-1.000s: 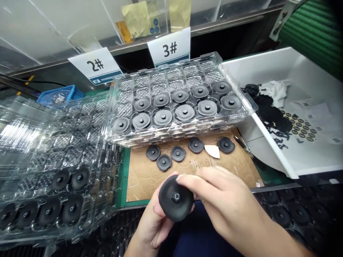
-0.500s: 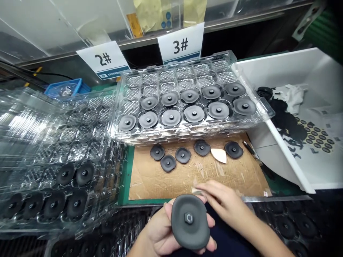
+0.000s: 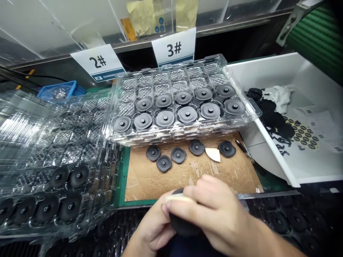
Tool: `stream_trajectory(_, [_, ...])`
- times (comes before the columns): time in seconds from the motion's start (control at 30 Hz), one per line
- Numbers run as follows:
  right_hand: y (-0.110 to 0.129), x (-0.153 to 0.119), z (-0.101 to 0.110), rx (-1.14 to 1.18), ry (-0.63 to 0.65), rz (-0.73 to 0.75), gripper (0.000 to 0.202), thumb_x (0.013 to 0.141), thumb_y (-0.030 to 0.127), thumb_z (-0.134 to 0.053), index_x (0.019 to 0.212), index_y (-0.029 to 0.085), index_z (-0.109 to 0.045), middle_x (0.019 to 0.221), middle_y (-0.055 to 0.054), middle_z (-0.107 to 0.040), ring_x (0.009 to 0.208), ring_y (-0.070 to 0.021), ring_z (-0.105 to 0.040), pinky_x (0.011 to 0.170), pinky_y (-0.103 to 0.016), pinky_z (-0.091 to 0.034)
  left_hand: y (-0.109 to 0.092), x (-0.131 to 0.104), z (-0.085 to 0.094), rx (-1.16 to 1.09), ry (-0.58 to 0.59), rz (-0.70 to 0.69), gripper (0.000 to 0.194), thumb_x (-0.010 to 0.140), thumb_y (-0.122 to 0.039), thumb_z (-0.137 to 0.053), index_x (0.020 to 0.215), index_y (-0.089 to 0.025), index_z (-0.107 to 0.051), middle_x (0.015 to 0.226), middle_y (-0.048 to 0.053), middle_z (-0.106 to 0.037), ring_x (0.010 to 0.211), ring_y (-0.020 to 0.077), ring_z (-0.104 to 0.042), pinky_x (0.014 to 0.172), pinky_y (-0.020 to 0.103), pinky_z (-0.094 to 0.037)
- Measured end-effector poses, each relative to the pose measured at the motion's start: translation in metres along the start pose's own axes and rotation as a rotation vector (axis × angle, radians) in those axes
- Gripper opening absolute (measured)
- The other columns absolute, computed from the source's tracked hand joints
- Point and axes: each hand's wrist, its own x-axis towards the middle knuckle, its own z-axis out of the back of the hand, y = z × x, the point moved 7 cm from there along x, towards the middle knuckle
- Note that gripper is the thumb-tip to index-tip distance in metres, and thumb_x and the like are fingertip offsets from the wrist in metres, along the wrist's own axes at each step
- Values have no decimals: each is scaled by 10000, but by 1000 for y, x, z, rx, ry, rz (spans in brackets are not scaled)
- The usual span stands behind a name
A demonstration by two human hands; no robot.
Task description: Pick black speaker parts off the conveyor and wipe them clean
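My left hand (image 3: 154, 226) grips a black rounded rubber-like disc (image 3: 184, 225) from below and the left, near the bottom of the view. The disc is tilted, and most of it is hidden behind my fingers. My right hand (image 3: 217, 207) is closed over the disc and pinches a cream-coloured flat piece (image 3: 175, 197) against its upper edge. Beyond my hands, several similar discs (image 3: 178, 155) with small raised centres lie on a cardboard sheet (image 3: 150, 184). Among them rests a cream, rounded-triangular piece (image 3: 213, 154).
Behind the cardboard stands a stack of clear trays (image 3: 128, 134), the top one partly filled with discs. More clear trays (image 3: 104, 178) are at left. A white bin (image 3: 278, 160) with black scraps stands at right, beside a pen-like tool (image 3: 243, 150). A blue basket (image 3: 72, 89) sits behind.
My right hand has come left and over the disc, bringing the cream piece onto its edge. The disc, which faced up in my left hand, is now tilted and mostly covered.
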Motion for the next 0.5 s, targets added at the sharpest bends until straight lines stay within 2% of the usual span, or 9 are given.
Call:
stream_trajectory(0.1, [-4,-3,-4,66,94,-97,280,846,110,-434,1012,216,-633,700,-22,-617,621,-142,-537,581,-278,-395,-16,-5,4,23,-34,-110,448,619,-319,-740,1030,-166,-647,890,70,-723,813,186,-663,784,263,-487])
stream_trajectory(0.2, [-2,-20,-14,372,238,-83,175,879,213,-489,932,245,-653,713,1,-662,669,-120,-600,673,-243,-450,-26,-9,7,11,-58,-166,574,512,-324,-799,1051,-215,-634,1028,63,-695,899,243,-655,809,301,-488])
stream_trajectory(0.23, [-4,-28,-17,472,260,-118,167,884,252,-495,932,258,-656,730,9,-675,687,-117,-615,698,-234,-460,-29,-10,6,9,-54,-183,598,495,-333,-804,1057,-224,-629,1052,61,-685,911,262,-652,805,315,-492])
stream_trajectory(0.3, [-17,-42,-19,582,190,-267,172,883,286,-500,945,273,-660,780,7,-688,716,-127,-629,697,-233,-475,-32,-9,1,19,-32,-201,625,469,-353,-806,1053,-222,-628,1055,65,-683,927,276,-647,806,326,-493])
stream_trajectory(0.37, [-30,-53,-15,576,57,-410,170,865,276,-520,954,288,-664,798,0,-679,715,-144,-629,632,-230,-480,-32,-6,-4,25,-11,-201,631,450,-362,-806,1041,-223,-634,1046,66,-689,924,267,-649,832,332,-485])
stream_trajectory(0.43, [-34,-54,-7,522,-80,-443,176,849,256,-535,963,299,-661,727,3,-650,629,-138,-608,531,-214,-457,-29,-4,-8,22,-27,-197,629,435,-353,-810,1029,-231,-640,1035,61,-696,915,254,-653,849,333,-479])
stream_trajectory(0.5, [-26,-43,0,438,-196,-394,211,838,209,-538,1001,287,-646,703,4,-632,593,-128,-587,510,-210,-447,-26,-3,-9,15,-81,-209,586,458,-324,-808,1015,-240,-646,1027,54,-700,910,230,-653,835,306,-483])
